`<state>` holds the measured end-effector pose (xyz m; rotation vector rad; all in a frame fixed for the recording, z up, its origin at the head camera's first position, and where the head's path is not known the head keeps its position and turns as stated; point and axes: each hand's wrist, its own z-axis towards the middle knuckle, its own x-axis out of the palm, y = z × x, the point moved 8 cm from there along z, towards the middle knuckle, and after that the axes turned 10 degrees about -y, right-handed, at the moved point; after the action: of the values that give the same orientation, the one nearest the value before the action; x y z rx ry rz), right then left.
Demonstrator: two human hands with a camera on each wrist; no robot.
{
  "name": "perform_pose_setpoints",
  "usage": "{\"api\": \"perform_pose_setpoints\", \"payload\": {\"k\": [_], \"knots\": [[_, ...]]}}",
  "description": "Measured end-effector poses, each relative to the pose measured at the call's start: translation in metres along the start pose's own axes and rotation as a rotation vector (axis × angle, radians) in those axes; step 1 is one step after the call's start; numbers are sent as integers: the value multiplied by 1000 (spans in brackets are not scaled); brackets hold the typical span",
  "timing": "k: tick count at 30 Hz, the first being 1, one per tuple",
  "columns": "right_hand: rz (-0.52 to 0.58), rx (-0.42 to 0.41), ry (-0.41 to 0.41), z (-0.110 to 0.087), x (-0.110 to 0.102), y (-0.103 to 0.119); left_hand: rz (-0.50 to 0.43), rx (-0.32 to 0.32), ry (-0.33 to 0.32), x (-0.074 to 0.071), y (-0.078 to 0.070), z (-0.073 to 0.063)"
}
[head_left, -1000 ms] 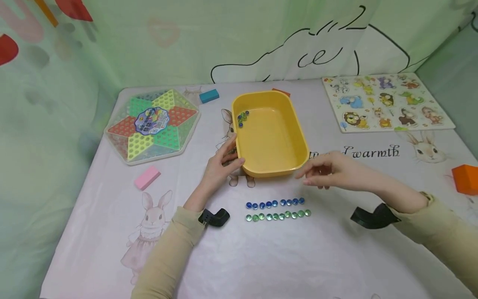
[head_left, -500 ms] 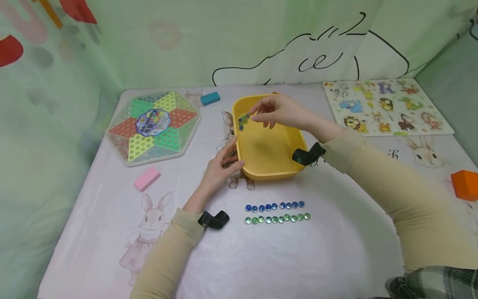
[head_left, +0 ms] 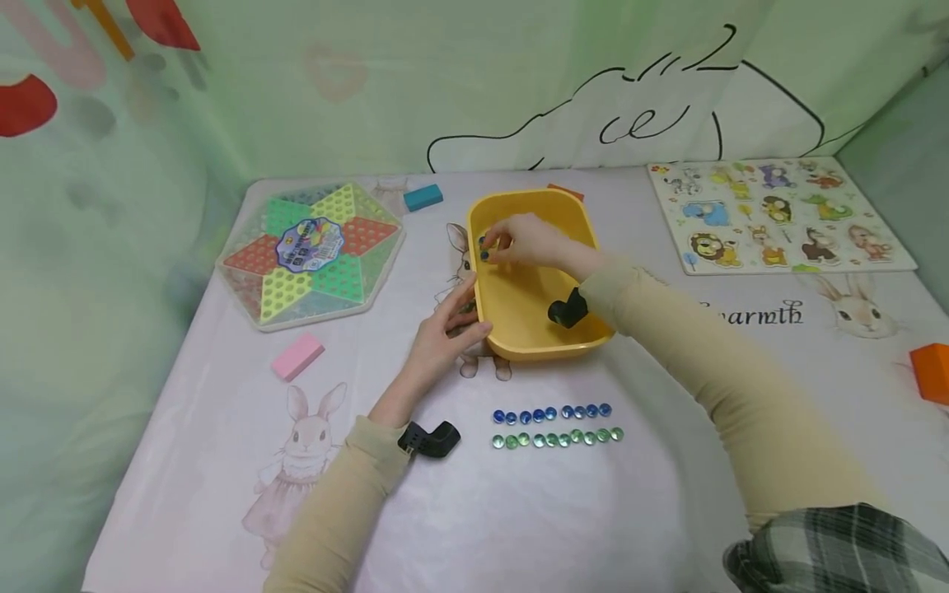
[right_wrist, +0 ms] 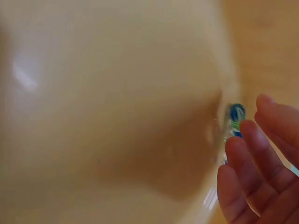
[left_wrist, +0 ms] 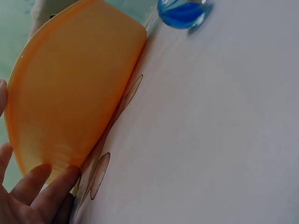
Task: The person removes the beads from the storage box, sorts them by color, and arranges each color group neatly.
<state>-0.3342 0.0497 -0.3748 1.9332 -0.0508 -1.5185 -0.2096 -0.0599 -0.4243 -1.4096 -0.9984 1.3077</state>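
Note:
In the head view my left hand point(head_left: 442, 332) holds the near left side of a yellow plastic basin point(head_left: 530, 350). Its thumb lies at the rim and its fingers rest against the outer wall, which the left wrist view also shows. My right hand point(head_left: 535, 243) reaches inside the basin to the far left. Blue and green glass marbles point(right_wrist: 237, 113) sit by the wall there, right at its fingertips, and the hand partly hides them. In the right wrist view the thumb and index finger stand apart, with a gap between them.
On the table before the basin lie a row of blue marbles point(head_left: 539, 416) and a row of green marbles point(head_left: 552, 441). A Chinese checkers board point(head_left: 311, 255) and a pink block point(head_left: 298, 357) are left, a blue block point(head_left: 423, 198) behind. An animal puzzle board point(head_left: 778, 214) and an orange block point(head_left: 930, 372) are right.
My right hand has moved from the basin's near right corner over the rim and down to the marbles at its far left. My left hand has kept its place on the basin.

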Motion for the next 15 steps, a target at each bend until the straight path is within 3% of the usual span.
{"api": "perform_pose_setpoints", "payload": {"k": [15], "knots": [[-40,65,-35,6,8,-1,8,25,-4,1,0,0]]}}
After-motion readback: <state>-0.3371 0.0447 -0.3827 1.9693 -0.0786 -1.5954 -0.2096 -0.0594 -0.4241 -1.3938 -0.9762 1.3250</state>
